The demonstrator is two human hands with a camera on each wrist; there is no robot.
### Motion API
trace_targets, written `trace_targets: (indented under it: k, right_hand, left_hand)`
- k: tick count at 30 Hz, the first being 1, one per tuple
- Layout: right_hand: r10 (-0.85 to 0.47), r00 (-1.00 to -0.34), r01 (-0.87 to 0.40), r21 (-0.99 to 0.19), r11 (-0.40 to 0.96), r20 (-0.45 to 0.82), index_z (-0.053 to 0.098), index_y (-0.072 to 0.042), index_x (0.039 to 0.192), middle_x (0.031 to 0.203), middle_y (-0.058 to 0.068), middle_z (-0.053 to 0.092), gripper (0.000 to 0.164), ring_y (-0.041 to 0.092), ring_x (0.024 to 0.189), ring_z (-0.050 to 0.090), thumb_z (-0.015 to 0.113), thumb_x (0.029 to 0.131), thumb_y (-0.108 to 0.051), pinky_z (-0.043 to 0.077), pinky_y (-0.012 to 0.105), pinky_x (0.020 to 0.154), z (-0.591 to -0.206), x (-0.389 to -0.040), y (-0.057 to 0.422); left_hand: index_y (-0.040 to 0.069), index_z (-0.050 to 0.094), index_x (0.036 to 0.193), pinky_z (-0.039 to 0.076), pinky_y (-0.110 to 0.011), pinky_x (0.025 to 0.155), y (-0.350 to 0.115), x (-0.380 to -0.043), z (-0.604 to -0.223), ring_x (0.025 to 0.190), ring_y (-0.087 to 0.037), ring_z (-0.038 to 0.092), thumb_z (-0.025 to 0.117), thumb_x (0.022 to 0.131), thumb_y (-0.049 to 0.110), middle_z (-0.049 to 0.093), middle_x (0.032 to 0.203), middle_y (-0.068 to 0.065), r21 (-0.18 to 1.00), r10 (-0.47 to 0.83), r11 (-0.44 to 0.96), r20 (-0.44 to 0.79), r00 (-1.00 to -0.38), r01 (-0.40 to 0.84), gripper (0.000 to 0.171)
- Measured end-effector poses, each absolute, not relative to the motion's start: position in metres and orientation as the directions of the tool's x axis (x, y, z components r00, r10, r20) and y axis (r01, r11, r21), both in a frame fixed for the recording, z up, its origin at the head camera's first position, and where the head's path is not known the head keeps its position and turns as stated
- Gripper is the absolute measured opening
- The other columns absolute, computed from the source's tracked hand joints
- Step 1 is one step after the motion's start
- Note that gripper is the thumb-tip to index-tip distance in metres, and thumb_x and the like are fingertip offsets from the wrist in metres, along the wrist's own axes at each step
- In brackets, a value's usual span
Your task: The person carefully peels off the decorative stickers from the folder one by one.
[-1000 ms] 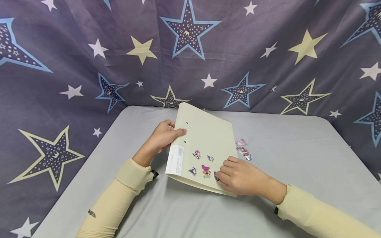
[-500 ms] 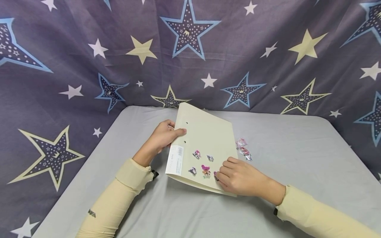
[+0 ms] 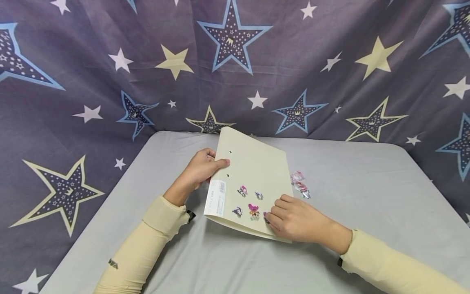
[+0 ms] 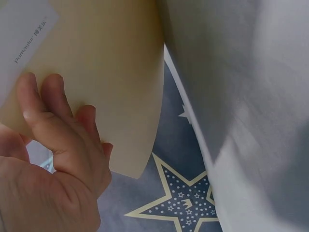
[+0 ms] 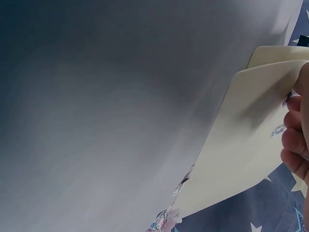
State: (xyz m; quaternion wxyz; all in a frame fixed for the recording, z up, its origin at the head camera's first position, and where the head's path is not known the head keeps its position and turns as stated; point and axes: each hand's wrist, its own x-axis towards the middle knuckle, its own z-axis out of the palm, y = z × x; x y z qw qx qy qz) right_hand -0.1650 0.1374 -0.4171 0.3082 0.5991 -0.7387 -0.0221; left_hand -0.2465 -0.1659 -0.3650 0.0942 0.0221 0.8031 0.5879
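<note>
A cream file folder (image 3: pixel 257 163) stands propped at a slant over the bed-like surface, with two small holes and a white label (image 3: pixel 216 198) along its left side. My left hand (image 3: pixel 200 167) grips that left edge, thumb on the front cover; in the left wrist view its fingers (image 4: pixel 58 116) spread across the back. Several small shiny character stickers (image 3: pixel 253 212) are on the lower front. Near the lower right corner my right hand (image 3: pixel 299 218), fingers curled, pinches a dark purple sticker (image 3: pixel 266 217) against the cover, partly hiding it.
A small pile of loose pink and silver stickers (image 3: pixel 301 185) lies just right of the folder. Light grey cloth (image 3: pixel 360 183) covers the surface below. A dark star-patterned curtain (image 3: pixel 293 61) hangs behind and along the sides.
</note>
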Motion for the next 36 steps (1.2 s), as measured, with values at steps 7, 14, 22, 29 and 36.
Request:
trace_targets:
  k: [7,14,22,29,36]
  right_hand:
    - [-0.907,-0.073,-0.863,0.429,0.266,0.415,0.071,-0.006,0.098,0.082,0.000,0.067,0.036,0.018,0.073,0.056,0.037,0.106,-0.016,0.048,0.032,0.072,-0.418,-0.166,0.139]
    - [-0.909,-0.075,-0.871,0.417,0.260,0.409,0.070,-0.007,0.098,0.082,0.000,0.066,0.036,0.018,0.074,0.056,0.037,0.107,-0.014,0.048,0.031,0.073,-0.418,-0.165,0.141]
    - [-0.887,-0.101,-0.925,0.285,0.250,0.450,0.062,-0.012,0.084,0.073,-0.004,0.055,0.025,0.016,0.068,0.050,0.044,0.102,-0.012,0.043,0.029,0.066,-0.411,-0.164,0.139]
    - [-0.901,-0.131,-0.936,0.246,0.250,0.414,0.063,-0.013,0.085,0.074,-0.005,0.055,0.006,0.015,0.069,0.050,0.064,0.090,-0.010,0.042,0.028,0.066,-0.404,-0.165,0.142]
    - [-0.898,-0.122,-0.937,0.250,0.246,0.423,0.060,-0.013,0.081,0.073,-0.005,0.054,0.011,0.016,0.069,0.049,0.067,0.086,-0.008,0.041,0.027,0.066,-0.400,-0.166,0.141]
  left_hand:
    - [-0.001,0.047,0.113,0.042,-0.026,0.038,-0.165,-0.246,-0.366,0.042,-0.013,0.058,0.074,0.092,0.024,0.070,0.072,-0.009,0.946,0.141,0.318,-0.113,-0.983,-0.063,0.042]
    - [-0.001,0.048,0.112,0.038,-0.025,0.037,-0.165,-0.246,-0.366,0.040,-0.011,0.054,0.074,0.092,0.024,0.070,0.071,-0.008,0.944,0.137,0.324,-0.102,-0.985,-0.053,0.041]
    - [-0.001,0.049,0.111,0.037,-0.025,0.037,-0.165,-0.247,-0.366,0.040,-0.011,0.053,0.073,0.092,0.025,0.071,0.072,-0.010,0.946,0.139,0.320,-0.097,-0.986,-0.048,0.040]
    - [0.000,0.049,0.110,0.037,-0.024,0.037,-0.165,-0.248,-0.368,0.040,-0.011,0.054,0.074,0.092,0.025,0.071,0.073,-0.011,0.947,0.133,0.316,-0.104,-0.986,-0.057,0.039]
    - [-0.001,0.048,0.109,0.038,-0.024,0.037,-0.165,-0.247,-0.367,0.041,-0.011,0.056,0.074,0.092,0.025,0.071,0.072,-0.010,0.949,0.130,0.310,-0.107,-0.986,-0.062,0.040]
